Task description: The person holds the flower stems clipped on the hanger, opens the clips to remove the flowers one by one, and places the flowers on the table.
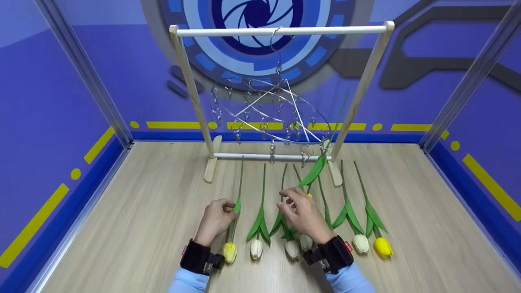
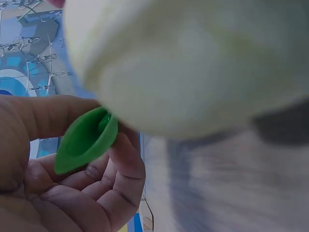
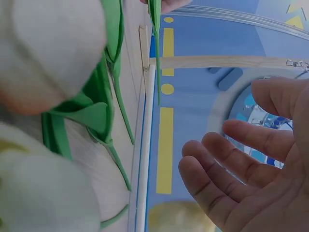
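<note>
Best to keep the left hand pinched on the green leaf of the leftmost yellow artificial tulip lying on the wooden tabletop, lifting by the stem rather than the leaf, with the right hand, fingers loose and empty, ready beneath the round wire clip hanger.

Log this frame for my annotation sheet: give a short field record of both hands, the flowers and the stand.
left hand: pinches the green leaf of the leftmost yellow tulip
right hand: fingers relaxed, holding nothing, above the row of tulips
tulips: seven lying in a row on the wooden table, heads toward the person
wooden rack: upright behind the tulips, round wire clip hanger hung from its top bar
</note>
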`<move>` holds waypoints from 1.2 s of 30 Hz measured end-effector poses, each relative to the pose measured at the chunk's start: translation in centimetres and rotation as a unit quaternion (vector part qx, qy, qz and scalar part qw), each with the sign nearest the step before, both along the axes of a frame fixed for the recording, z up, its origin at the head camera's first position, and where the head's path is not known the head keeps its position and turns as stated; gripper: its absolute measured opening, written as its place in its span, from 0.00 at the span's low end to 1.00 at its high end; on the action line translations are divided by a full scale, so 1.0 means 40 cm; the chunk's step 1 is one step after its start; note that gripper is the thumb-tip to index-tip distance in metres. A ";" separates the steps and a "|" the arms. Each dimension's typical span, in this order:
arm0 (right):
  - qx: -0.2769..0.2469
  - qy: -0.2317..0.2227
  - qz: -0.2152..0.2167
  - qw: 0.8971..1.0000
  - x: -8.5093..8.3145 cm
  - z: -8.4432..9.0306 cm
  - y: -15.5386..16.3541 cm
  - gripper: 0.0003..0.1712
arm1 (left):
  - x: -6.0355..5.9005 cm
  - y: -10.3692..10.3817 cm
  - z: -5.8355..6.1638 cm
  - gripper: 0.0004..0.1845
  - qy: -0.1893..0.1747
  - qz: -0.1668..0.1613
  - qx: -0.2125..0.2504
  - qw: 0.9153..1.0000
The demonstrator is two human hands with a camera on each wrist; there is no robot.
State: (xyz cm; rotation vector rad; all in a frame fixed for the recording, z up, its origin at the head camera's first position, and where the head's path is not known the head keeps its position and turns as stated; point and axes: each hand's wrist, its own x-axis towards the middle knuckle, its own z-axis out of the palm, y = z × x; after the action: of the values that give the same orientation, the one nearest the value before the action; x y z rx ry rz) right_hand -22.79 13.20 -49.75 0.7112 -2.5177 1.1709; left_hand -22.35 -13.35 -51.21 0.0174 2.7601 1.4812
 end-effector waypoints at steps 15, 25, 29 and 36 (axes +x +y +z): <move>0.004 -0.020 0.025 0.999 0.000 -0.015 -0.009 0.15 | -0.004 0.009 -0.019 0.14 -0.016 -0.016 -0.009 1.000; 0.007 -0.048 0.028 0.998 0.004 -0.010 -0.006 0.17 | -0.006 0.001 -0.023 0.15 -0.023 -0.037 -0.007 0.999; 0.009 -0.057 0.034 0.998 0.005 -0.005 -0.001 0.17 | -0.004 -0.006 -0.019 0.16 -0.024 -0.050 -0.009 0.998; 0.020 -0.061 0.051 0.997 0.007 0.006 0.013 0.18 | 0.002 -0.021 -0.011 0.17 -0.036 -0.063 -0.003 0.997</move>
State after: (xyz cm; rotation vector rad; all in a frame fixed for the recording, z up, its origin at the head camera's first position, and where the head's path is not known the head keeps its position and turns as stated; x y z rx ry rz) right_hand -22.51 13.73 -49.52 0.8106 -2.6395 1.2353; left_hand -22.27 -14.17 -51.65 0.1321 2.6537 1.4134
